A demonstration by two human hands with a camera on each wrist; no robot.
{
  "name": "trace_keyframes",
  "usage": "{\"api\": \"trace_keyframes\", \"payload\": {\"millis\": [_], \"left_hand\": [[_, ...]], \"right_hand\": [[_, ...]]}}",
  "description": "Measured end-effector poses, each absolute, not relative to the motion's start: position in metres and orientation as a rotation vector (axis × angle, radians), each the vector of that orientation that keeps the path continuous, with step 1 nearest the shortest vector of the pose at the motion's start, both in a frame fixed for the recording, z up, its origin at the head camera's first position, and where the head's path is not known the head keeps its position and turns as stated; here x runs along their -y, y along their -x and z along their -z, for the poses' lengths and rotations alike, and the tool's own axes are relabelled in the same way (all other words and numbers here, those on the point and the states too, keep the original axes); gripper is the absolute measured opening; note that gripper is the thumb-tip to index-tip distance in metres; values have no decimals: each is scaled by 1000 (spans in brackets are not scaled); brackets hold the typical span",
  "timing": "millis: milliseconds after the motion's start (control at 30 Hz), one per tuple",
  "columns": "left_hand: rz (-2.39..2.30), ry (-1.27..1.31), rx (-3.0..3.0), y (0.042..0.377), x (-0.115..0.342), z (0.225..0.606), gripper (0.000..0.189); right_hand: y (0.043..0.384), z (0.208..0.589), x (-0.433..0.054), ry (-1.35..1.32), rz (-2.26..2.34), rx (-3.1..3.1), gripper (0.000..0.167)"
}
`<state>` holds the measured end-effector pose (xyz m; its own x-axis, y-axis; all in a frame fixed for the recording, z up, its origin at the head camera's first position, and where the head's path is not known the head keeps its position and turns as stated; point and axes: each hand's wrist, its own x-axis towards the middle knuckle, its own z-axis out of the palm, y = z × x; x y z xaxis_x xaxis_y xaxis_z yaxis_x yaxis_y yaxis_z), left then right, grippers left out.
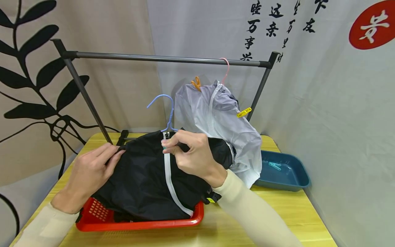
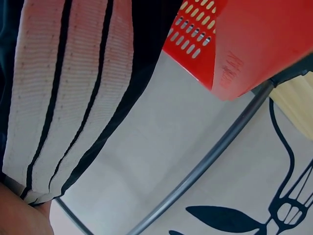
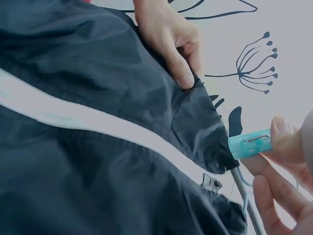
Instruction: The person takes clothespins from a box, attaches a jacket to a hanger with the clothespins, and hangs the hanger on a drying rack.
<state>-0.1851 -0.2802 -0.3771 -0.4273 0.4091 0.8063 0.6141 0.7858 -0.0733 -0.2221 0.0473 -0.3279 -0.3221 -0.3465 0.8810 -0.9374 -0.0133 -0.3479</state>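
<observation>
One black, thin-fabric jacket (image 1: 142,178) with white front zip (image 1: 168,171), above a red perforated plastic basket (image 1: 139,225) at its six o'clock; pale-blue hanger (image 1: 171,115), hook at twelve. Left hand (image 1: 94,168): thumb and fingers pinching the jacket's edge at ten o'clock. Right hand (image 1: 194,154), toward one o'clock: thumb and fingers clamped on one translucent turquoise clothespin (image 3: 250,143). Handling, judged: light, limp, probably slippery; best gripped at the shoulders, where the hanger should lend stiffness.
</observation>
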Motion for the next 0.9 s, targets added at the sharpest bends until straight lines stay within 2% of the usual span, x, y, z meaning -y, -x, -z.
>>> {"api": "trace_keyframes", "payload": {"millis": [467, 900], "left_hand": [[299, 771, 2061, 189, 278, 378, 56], [334, 800, 2010, 190, 276, 379, 56]], "right_hand": [[226, 302, 2, -1458, -1409, 1753, 22], [226, 297, 39, -1388, -1015, 1973, 10]]}}
